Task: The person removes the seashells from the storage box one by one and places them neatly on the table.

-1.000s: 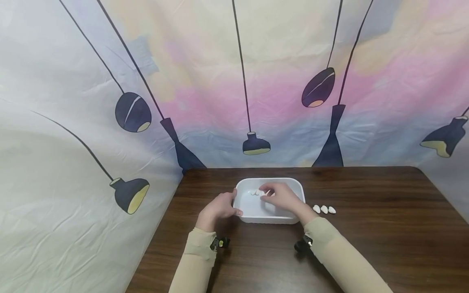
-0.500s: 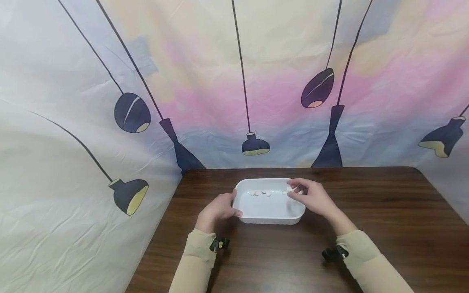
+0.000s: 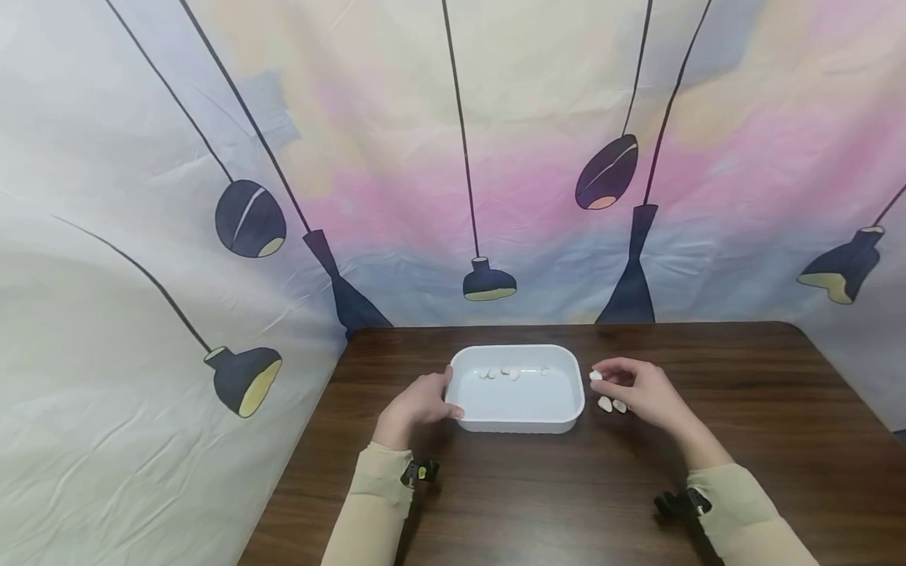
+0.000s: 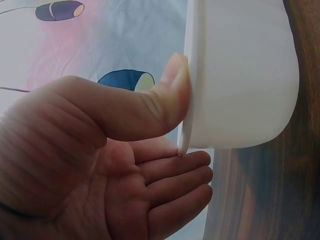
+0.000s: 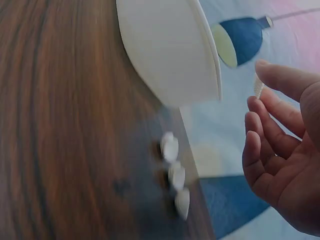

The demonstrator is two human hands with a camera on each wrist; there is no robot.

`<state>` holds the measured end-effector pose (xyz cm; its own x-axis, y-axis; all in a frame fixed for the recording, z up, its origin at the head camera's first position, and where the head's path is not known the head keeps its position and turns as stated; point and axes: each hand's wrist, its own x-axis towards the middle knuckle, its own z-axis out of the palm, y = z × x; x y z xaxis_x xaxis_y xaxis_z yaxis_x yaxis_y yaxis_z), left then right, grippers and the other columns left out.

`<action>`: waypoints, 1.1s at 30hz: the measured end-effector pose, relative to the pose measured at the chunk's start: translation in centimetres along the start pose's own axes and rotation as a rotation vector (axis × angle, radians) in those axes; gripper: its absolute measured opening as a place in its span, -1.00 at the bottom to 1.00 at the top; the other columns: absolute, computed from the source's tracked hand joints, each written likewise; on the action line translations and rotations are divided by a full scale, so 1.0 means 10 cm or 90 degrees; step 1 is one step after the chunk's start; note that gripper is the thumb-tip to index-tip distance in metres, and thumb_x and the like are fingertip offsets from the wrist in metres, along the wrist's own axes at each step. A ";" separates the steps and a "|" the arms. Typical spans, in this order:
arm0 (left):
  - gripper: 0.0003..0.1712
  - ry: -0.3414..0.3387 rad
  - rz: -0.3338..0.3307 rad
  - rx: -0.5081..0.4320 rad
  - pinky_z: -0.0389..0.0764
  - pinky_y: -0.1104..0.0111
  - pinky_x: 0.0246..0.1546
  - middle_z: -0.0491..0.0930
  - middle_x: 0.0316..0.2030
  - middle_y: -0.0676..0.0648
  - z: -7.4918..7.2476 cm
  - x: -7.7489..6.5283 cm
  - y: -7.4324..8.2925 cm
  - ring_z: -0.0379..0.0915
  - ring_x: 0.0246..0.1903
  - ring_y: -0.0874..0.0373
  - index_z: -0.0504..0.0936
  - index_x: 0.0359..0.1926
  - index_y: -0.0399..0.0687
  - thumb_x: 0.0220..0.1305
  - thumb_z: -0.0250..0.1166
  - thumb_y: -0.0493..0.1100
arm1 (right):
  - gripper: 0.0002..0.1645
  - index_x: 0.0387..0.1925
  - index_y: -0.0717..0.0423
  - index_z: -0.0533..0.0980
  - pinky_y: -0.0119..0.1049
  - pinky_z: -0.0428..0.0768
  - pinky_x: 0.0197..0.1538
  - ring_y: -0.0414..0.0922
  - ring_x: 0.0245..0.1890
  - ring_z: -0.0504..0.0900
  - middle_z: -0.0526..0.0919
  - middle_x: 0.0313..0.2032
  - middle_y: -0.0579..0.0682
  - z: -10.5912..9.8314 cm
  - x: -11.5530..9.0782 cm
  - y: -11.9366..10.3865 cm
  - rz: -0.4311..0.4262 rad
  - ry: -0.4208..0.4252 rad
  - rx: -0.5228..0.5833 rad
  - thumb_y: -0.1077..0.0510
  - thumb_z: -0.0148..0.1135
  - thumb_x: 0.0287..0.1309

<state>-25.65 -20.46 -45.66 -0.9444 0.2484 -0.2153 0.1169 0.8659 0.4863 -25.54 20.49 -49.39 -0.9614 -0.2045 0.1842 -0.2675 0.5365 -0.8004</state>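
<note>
A white rectangular tray (image 3: 520,427) stands on the brown table, with several small white shells (image 3: 514,376) scattered inside toward its far side. My left hand (image 3: 419,399) holds the tray's left end, thumb and index finger against the rim. Just right of the tray, my right hand (image 3: 647,391) pinches a small white shell (image 3: 596,376) between thumb and fingertips; its ridged edge shows in the right wrist view. Below that hand a row of three more shells (image 5: 176,175) lies on the table, one of them hidden in the head view.
Dark wood-grain table (image 3: 524,495) extends on all sides of the tray. Behind it and to the left hangs a cloth backdrop (image 3: 425,196) printed with dark lamps.
My right hand has moved right, out of the tray to beside its right end, where it now pinches a shell. My left hand keeps its hold on the tray.
</note>
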 end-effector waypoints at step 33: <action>0.10 0.000 -0.007 0.001 0.46 -0.04 0.38 0.47 0.43 -0.33 0.01 0.02 -0.01 0.47 0.36 -0.16 0.21 0.62 -0.38 0.24 0.61 -0.10 | -0.56 0.03 0.28 0.72 -0.18 0.58 -0.16 -0.12 -0.22 0.61 0.74 -0.21 -0.05 -0.42 -0.26 0.67 0.081 -0.096 -0.126 0.06 0.55 0.25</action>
<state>-25.80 -20.44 -45.82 -0.9455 0.2386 -0.2214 0.1064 0.8694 0.4825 -25.08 28.03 -52.83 -0.9714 -0.2373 -0.0093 -0.1673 0.7116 -0.6824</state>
